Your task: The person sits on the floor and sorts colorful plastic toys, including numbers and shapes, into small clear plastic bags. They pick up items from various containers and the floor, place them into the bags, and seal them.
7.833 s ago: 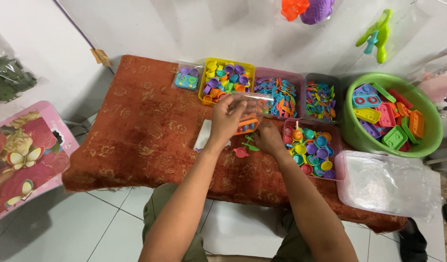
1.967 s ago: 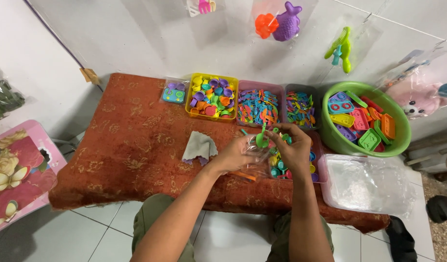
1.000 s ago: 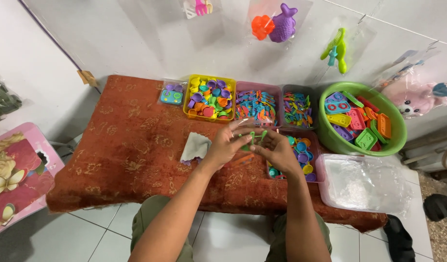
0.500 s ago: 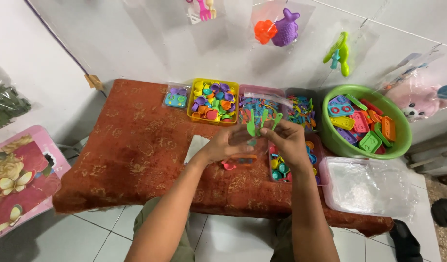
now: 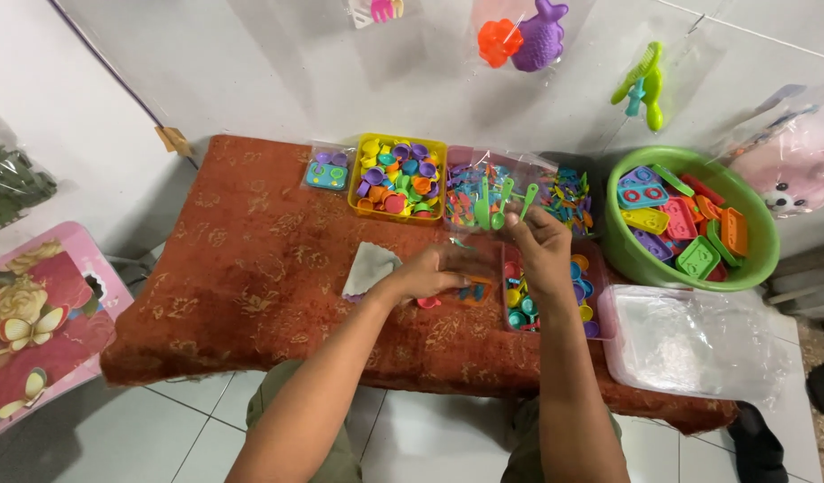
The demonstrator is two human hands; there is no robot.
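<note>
My right hand (image 5: pixel 544 243) is raised over the table and pinches the handles of a few green toy utensils (image 5: pixel 499 200), which stand upright inside a clear plastic bag (image 5: pixel 470 234). My left hand (image 5: pixel 428 274) is lower and to the left. It grips the bottom of that bag, where a small orange toy piece (image 5: pixel 476 292) shows. Both hands hover just in front of a pink tray of small coloured cups (image 5: pixel 580 315).
On the red patterned table (image 5: pixel 242 259) stand a yellow tray of toys (image 5: pixel 351 190), pink trays of utensils (image 5: pixel 455 154), a green basin of toy pieces (image 5: pixel 626 258), a tub of clear bags (image 5: pixel 689 344), a small packet (image 5: pixel 327 170) and a flat bag (image 5: pixel 369 268). A pink table (image 5: pixel 36 313) stands left.
The hands were close together around the bag a second ago. The right hand has since lifted the green utensils up, and the left hand has dropped lower and left.
</note>
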